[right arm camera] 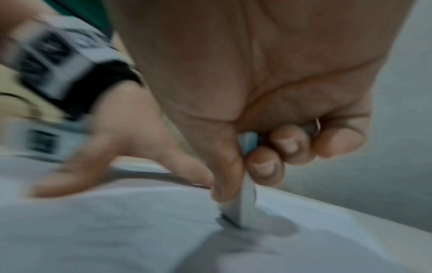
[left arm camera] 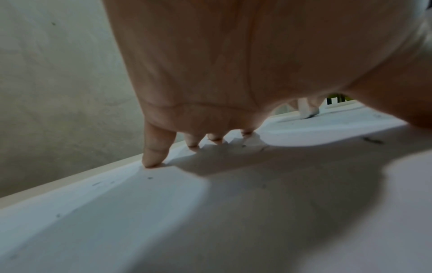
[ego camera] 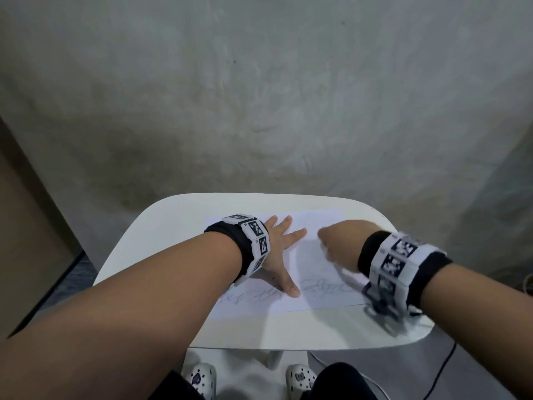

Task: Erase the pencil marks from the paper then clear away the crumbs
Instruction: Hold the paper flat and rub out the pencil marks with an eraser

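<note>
White table (ego camera: 161, 255) — bears one sheet of paper (ego camera: 317, 295), lying flat, pencil marks (ego camera: 320, 288) along its near part. Left hand (ego camera: 278, 249): fingers spread straight, pressing the paper. Right hand (ego camera: 343, 243): blurred, fingers curled, pinching a white eraser (right arm camera: 243, 206) — its tip on the paper. Dark crumbs (left arm camera: 149, 178) scattered on the sheet.

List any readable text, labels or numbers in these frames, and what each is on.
No legible text.
Left wristband: square black-and-white marker codes, with tiny characters beside them too small to read.
Right wristband: the same kind of codes, motion-blurred.
Paper: pencil scribbles, no readable words.
Eraser: no visible print.
</note>
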Demonstrator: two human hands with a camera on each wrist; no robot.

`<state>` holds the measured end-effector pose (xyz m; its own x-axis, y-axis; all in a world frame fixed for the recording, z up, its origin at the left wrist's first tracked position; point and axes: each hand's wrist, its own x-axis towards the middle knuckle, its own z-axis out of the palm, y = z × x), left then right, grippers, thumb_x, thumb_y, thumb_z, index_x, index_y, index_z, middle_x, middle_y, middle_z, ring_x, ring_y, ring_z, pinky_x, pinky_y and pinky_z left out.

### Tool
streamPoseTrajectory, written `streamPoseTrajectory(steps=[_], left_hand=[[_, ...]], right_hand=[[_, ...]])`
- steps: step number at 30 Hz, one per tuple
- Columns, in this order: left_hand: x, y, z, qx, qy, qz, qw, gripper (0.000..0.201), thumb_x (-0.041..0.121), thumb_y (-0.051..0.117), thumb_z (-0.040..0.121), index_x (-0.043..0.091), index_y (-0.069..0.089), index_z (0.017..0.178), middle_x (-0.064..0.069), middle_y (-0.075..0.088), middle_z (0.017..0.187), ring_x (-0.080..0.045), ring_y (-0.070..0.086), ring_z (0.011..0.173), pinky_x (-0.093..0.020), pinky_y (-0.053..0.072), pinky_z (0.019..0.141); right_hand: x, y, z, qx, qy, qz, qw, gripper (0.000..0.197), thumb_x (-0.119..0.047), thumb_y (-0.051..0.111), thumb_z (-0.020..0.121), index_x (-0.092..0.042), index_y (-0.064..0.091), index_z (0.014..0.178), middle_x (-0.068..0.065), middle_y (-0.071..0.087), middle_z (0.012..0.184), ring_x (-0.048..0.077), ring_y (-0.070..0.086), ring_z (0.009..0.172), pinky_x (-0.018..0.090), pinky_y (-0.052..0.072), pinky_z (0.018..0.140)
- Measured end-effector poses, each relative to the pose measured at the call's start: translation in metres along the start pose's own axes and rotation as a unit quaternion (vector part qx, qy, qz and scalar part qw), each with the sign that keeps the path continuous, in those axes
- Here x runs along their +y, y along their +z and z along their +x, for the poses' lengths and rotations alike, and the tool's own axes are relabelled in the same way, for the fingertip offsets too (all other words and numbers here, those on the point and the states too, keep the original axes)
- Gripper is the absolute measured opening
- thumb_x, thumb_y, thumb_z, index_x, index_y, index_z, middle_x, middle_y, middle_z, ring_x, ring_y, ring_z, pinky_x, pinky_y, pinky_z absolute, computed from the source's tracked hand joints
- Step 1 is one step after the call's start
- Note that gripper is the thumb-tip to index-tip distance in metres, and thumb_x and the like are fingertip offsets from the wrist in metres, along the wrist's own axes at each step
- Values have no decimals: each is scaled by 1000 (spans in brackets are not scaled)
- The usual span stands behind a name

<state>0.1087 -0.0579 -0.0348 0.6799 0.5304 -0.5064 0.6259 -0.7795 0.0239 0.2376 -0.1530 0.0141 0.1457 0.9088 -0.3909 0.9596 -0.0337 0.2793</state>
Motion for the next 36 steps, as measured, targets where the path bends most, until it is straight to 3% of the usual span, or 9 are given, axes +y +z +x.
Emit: streamPoseTrajectory(steps=[3, 7, 11, 15, 19, 24, 27, 30, 36], left_hand=[[-1, -1, -1, 3, 4, 4, 1000, 132, 79, 68, 58, 44, -25, 145, 7, -33, 155, -23, -27, 144, -61, -3, 113], [-1, 1, -2, 7, 2, -3, 1000, 131, 80, 68, 57, 46, -25, 144, 9, -33, 155, -22, -27, 144, -62, -3, 112], [-2, 0, 0, 3, 6, 1, 1000, 132, 79, 68, 57, 45, -26, 144, 8, -34, 154, -23, -28, 144, -62, -4, 112], [0, 0, -1, 5, 1, 0, 1000, 131, 79, 67, 58, 44, -25, 144, 8, -33, 155, -23, -27, 144, -63, -3, 112], [-4, 2, 2, 8, 8, 7, 1000, 133, 82, 66, 55, 45, -26, 143, 8, -33, 154, -24, -27, 144, -62, -3, 112], [-4, 4, 0, 10, 8, 3, 1000, 132, 81, 67, 56, 46, -26, 143, 9, -33, 154, -22, -27, 144, -62, -4, 112], [-5, 3, 2, 10, 11, 6, 1000, 133, 81, 67, 55, 46, -26, 143, 9, -33, 154, -23, -27, 144, -62, -3, 112], [-3, 2, 0, 9, 8, 2, 1000, 132, 80, 68, 56, 45, -25, 144, 8, -32, 155, -23, -27, 144, -62, -3, 112], [-1, 1, -2, 7, 6, 7, 1000, 131, 79, 68, 58, 44, -26, 144, 8, -33, 155, -24, -26, 144, -61, -3, 113]], right_hand=[[-17, 8, -6, -13, -56, 4, 998, 22, -18, 54, 89, -15, 54, 111, 2, 65, 110, 23, 57, 88, 28, 39, 71], [14, 2, 5, 16, 26, -7, 999, 22, -25, 49, 93, -14, 59, 109, 2, 67, 108, 23, 61, 93, 32, 49, 82], [-6, 12, -2, -19, -35, 21, 999, 17, -21, 54, 90, -17, 54, 107, 0, 65, 103, 21, 57, 88, 30, 43, 74], [15, 5, 7, 6, 17, 29, 999, 20, -27, 50, 92, -13, 60, 101, -1, 66, 96, 22, 60, 87, 32, 46, 78], [-9, 13, -2, -2, -53, -11, 999, 18, -22, 47, 94, -15, 54, 110, 1, 64, 104, 24, 58, 92, 31, 40, 72], [18, 7, 6, 18, 0, -4, 1000, 15, -19, 44, 94, -15, 57, 101, -2, 66, 97, 22, 60, 88, 34, 51, 83], [5, 16, 3, 5, -57, 24, 998, 3, -19, 46, 92, -22, 48, 92, -4, 58, 86, 22, 58, 86, 32, 46, 77], [24, 2, 3, 10, -3, 7, 1000, 8, -17, 45, 91, -22, 50, 90, -8, 53, 78, 21, 52, 84, 28, 40, 74], [11, 7, 2, 3, -34, -12, 999, 7, -20, 47, 89, -23, 54, 88, -6, 60, 88, 21, 55, 84, 30, 45, 74]])
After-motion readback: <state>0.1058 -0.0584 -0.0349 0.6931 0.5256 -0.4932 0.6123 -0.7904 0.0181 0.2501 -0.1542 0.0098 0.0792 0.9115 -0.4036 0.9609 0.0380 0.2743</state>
